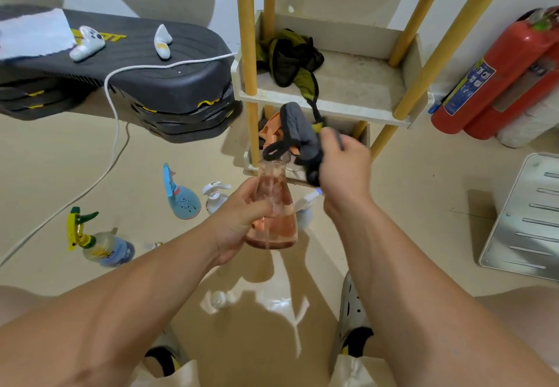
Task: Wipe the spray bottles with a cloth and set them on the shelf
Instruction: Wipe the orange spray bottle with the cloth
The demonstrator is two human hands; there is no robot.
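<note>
The pink spray bottle [273, 205] sits gripped in the left hand [242, 220]; just above it, the right hand [344, 163] clutches a dark cloth [299, 135] (against the bottle's top).

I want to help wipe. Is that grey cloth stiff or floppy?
Probably floppy: the grey cloth bunches and droops from the right hand. Likely light too, since one hand holds it up alone. Its surface looks knobbly, so it probably grips well.

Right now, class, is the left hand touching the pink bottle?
Touching. The head view shows the left hand with its fingers wrapped round the pink bottle.
</note>
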